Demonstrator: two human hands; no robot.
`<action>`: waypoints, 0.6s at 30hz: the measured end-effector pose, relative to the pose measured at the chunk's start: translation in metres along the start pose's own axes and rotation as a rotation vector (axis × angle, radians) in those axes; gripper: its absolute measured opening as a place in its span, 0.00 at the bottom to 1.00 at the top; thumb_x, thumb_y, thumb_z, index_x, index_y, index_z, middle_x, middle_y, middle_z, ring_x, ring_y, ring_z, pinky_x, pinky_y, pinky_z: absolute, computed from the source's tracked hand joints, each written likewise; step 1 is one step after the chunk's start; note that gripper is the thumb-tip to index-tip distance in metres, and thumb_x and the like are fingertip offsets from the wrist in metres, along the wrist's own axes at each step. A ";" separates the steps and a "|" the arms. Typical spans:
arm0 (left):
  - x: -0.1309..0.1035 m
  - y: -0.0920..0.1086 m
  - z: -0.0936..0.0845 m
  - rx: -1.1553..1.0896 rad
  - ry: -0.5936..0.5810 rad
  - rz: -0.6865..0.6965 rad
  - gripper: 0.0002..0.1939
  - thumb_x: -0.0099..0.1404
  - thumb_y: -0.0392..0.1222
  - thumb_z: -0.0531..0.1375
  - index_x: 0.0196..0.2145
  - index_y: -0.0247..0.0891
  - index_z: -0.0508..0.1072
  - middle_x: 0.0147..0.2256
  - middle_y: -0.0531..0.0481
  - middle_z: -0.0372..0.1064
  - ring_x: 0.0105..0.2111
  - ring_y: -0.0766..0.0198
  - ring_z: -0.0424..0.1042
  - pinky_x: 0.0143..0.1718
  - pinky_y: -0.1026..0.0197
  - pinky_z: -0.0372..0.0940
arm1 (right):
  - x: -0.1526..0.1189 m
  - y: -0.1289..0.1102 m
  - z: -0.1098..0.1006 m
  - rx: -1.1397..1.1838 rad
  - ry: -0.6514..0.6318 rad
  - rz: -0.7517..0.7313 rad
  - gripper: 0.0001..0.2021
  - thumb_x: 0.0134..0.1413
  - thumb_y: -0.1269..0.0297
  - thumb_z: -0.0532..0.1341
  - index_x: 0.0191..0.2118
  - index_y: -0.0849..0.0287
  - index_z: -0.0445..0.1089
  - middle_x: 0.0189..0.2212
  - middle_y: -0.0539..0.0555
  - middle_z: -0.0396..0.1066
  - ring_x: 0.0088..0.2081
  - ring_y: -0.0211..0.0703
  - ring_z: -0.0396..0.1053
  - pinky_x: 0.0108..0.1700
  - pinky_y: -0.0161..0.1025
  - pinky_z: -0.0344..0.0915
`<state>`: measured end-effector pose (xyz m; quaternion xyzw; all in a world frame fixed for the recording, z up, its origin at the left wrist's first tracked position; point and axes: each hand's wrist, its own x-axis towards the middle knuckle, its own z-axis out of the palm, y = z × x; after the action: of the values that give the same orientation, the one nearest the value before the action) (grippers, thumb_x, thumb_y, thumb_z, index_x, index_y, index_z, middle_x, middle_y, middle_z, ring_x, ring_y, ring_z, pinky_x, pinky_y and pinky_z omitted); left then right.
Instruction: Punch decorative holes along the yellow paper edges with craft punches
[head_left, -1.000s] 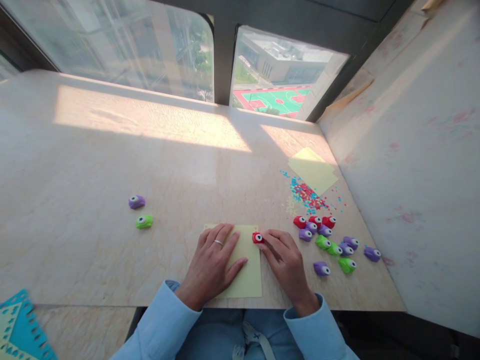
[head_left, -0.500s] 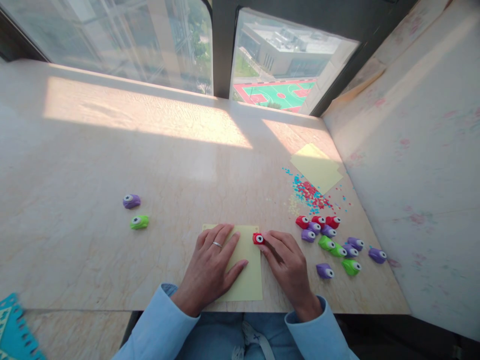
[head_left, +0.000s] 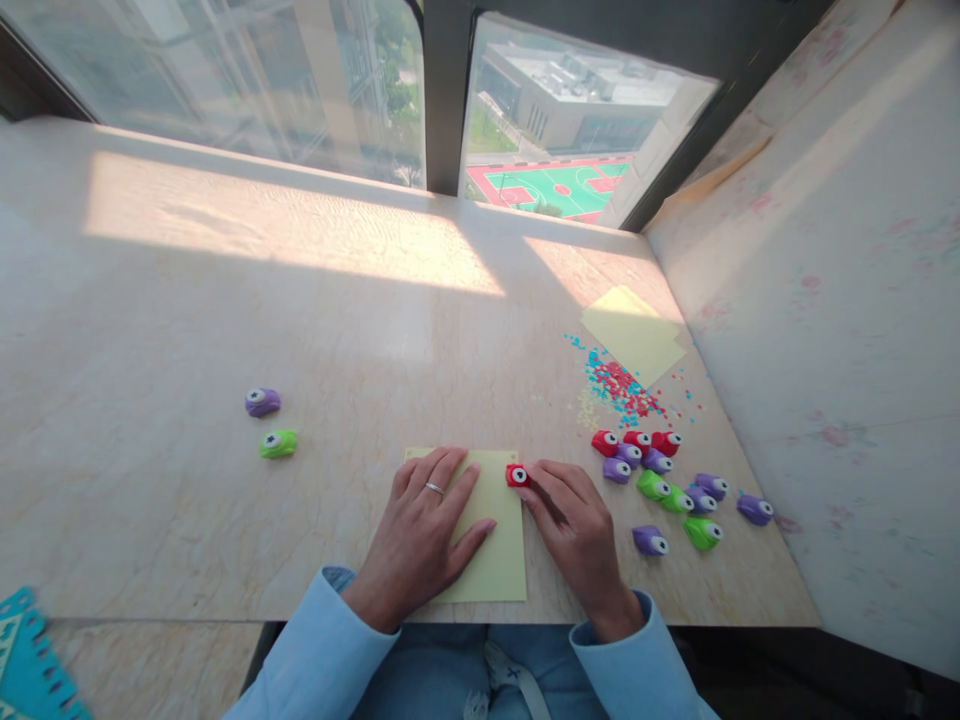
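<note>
A pale yellow sheet of paper (head_left: 495, 570) lies near the table's front edge. My left hand (head_left: 424, 530) rests flat on it with fingers stretched out, a ring on one finger. At the sheet's upper right edge sits a small red craft punch (head_left: 517, 475) with a white round top. My right hand (head_left: 574, 525) pinches this punch between thumb and fingers from the right side. Small punched marks show near the sheet's top corners. Whether the paper is inside the punch's slot I cannot tell.
Several red, purple and green punches (head_left: 676, 499) stand to the right, below scattered confetti (head_left: 622, 390) and more yellow sheets (head_left: 634, 335). A purple punch (head_left: 262, 402) and a green punch (head_left: 278, 444) sit to the left. A blue cut-out sheet (head_left: 34, 660) shows at lower left.
Almost nothing differs. The red punch in my right hand has shifted very slightly upward; my left hand stays in place on the paper.
</note>
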<state>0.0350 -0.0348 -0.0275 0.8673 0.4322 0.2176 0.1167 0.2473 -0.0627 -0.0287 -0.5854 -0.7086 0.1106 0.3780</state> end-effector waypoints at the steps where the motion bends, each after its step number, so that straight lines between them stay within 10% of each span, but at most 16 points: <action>1: 0.000 0.000 0.000 0.005 0.000 0.003 0.22 0.68 0.51 0.57 0.55 0.38 0.67 0.58 0.37 0.65 0.58 0.45 0.61 0.56 0.43 0.58 | 0.000 0.000 0.000 0.001 0.000 0.000 0.12 0.61 0.70 0.61 0.49 0.52 0.74 0.41 0.57 0.75 0.43 0.49 0.72 0.45 0.49 0.72; 10: 0.000 0.000 -0.001 0.022 -0.005 0.015 0.23 0.68 0.50 0.56 0.55 0.34 0.68 0.57 0.35 0.65 0.57 0.45 0.61 0.55 0.42 0.58 | -0.001 0.001 -0.002 0.082 0.037 0.099 0.10 0.60 0.64 0.63 0.47 0.54 0.74 0.42 0.58 0.75 0.45 0.49 0.73 0.47 0.49 0.72; 18: 0.000 0.000 0.000 0.025 -0.006 0.018 0.23 0.68 0.51 0.56 0.55 0.34 0.68 0.57 0.35 0.65 0.57 0.44 0.61 0.55 0.42 0.57 | 0.014 -0.002 -0.014 0.381 -0.037 0.499 0.12 0.56 0.53 0.64 0.38 0.57 0.74 0.34 0.54 0.75 0.36 0.45 0.73 0.39 0.41 0.71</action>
<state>0.0352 -0.0346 -0.0270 0.8732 0.4267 0.2106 0.1052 0.2545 -0.0545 -0.0120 -0.6577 -0.5165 0.3414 0.4291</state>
